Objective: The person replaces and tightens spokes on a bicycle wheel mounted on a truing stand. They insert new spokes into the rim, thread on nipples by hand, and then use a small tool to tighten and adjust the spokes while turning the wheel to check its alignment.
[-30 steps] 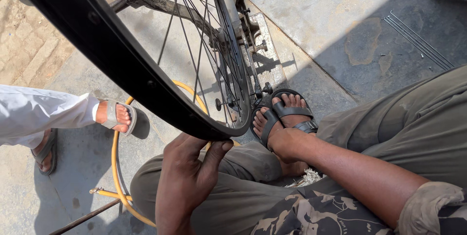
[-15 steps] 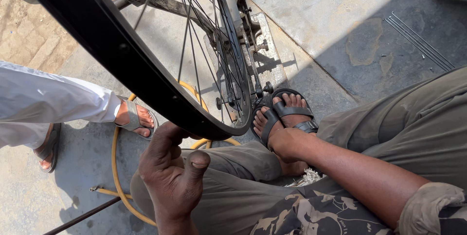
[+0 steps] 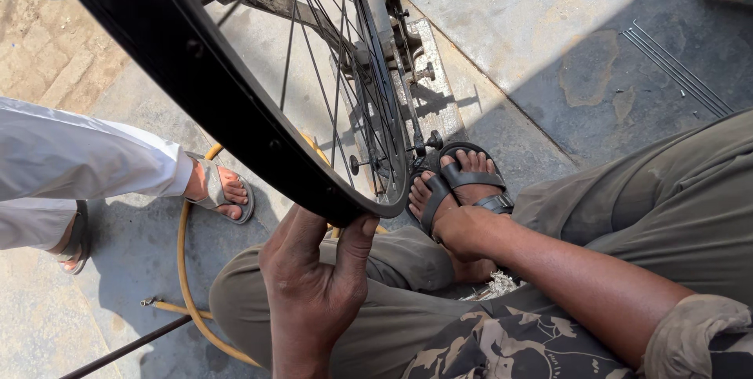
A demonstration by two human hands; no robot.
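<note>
Wheel (image 3: 235, 104) w/ black rim and thin wire spokes (image 3: 337, 73), upright, crossing the frame from upper left down to centre, hub area held in a metal stand (image 3: 408, 57) on the concrete. Left hand (image 3: 314, 285) meets the rim's lowest arc from below: thumb and fingers spread apart, tips pressed on the rim edge, not wrapped round it. Right hand (image 3: 463, 230) rests by the sandalled foot (image 3: 455, 183); fingers hidden behind the wrist, so grip cannot be told. Judged handling: rim stiff, light for its size, smooth paint likely slippery; spokes thin and bendable, so hold at rim edge or hub, not spokes. Yellow hose (image 3: 184, 269) loops on the ground; another person's foot (image 3: 223, 191) stands beside it.
</note>
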